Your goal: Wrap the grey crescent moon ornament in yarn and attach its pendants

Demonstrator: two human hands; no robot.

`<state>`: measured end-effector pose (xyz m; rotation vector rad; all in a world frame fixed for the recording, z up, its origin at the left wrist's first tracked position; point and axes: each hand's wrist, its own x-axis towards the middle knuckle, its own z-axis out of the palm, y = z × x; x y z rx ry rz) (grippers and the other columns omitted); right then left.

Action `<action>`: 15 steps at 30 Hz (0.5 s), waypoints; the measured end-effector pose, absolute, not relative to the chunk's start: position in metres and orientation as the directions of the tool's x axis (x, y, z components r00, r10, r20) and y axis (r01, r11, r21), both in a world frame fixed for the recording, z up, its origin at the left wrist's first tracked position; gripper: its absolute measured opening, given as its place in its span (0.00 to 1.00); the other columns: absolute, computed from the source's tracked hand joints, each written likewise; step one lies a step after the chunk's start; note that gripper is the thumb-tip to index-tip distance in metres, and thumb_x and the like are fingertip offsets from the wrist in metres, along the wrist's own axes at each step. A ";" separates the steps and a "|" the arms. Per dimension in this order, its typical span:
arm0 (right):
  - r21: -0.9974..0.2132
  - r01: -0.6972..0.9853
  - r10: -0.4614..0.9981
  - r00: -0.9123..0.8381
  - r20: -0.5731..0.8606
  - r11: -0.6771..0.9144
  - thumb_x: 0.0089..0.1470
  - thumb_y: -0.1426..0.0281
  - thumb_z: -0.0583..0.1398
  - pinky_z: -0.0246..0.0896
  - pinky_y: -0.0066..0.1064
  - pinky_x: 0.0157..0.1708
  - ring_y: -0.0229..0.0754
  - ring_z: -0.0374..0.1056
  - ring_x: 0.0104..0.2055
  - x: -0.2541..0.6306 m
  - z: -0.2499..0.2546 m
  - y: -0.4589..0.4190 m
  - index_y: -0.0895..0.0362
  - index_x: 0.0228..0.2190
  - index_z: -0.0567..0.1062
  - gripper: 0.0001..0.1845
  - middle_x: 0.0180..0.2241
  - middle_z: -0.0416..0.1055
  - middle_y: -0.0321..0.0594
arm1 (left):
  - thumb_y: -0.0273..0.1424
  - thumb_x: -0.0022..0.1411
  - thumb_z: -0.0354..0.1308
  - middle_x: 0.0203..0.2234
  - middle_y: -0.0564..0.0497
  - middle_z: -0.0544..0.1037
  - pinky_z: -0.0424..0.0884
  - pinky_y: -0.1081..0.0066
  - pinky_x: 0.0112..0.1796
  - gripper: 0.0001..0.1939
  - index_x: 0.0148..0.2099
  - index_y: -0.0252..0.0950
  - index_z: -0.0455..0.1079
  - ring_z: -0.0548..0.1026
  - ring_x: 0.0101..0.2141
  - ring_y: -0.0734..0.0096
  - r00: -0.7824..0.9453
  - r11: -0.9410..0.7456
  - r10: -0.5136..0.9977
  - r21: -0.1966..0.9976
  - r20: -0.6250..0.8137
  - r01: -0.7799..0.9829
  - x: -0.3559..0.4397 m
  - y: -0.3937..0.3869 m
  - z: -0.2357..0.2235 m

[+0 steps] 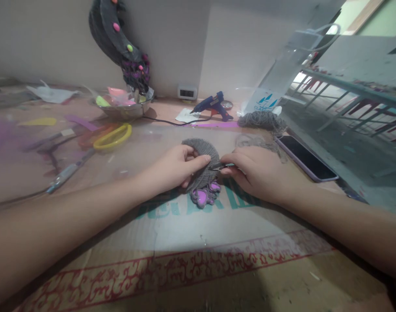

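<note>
My left hand (181,167) pinches a grey yarn-wrapped crescent (202,149) between thumb and fingers, just above the table. At the crescent's lower end are looped grey yarn edges around shiny purple patches (202,198). From the right, my right hand (259,171) grips a slim dark tool (223,165), possibly tweezers, its tip touching the yarn near my left thumb. The fingers cover most of the tool, so its exact kind is unclear. Behind my right hand lies loose grey yarn (250,141), leading towards a grey yarn skein (261,121).
A phone (306,158) lies right of my right hand. Farther back are a blue glue gun (214,105), a small white digital clock (187,92), and a metal bowl (123,111) beneath a dark decorated crescent (111,34). Yellow-handled scissors (113,138) lie left; a clear bottle (272,82) stands right.
</note>
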<state>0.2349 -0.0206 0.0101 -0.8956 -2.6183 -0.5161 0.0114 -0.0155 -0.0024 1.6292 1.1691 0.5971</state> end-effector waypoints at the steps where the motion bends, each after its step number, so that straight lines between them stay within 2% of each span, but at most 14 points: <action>1: 0.233 0.635 0.518 -0.751 0.410 0.736 0.67 0.61 0.50 0.49 0.31 0.29 0.41 0.64 0.28 0.235 0.010 -0.021 0.60 0.37 0.77 0.21 0.26 0.72 0.42 | 0.45 0.65 0.52 0.09 0.58 0.64 0.53 0.76 0.15 0.17 0.32 0.37 0.67 0.61 0.11 0.78 0.408 -0.032 0.900 0.911 -0.152 0.410 0.011 -0.015 -0.002; 15: 0.236 0.600 0.481 -0.774 0.412 0.764 0.66 0.62 0.52 0.50 0.32 0.30 0.41 0.65 0.29 0.235 0.007 -0.017 0.60 0.37 0.77 0.18 0.27 0.74 0.41 | 0.46 0.64 0.53 0.09 0.58 0.64 0.52 0.77 0.15 0.18 0.33 0.36 0.68 0.60 0.11 0.78 0.412 -0.045 0.899 0.903 -0.151 0.427 0.011 -0.015 -0.004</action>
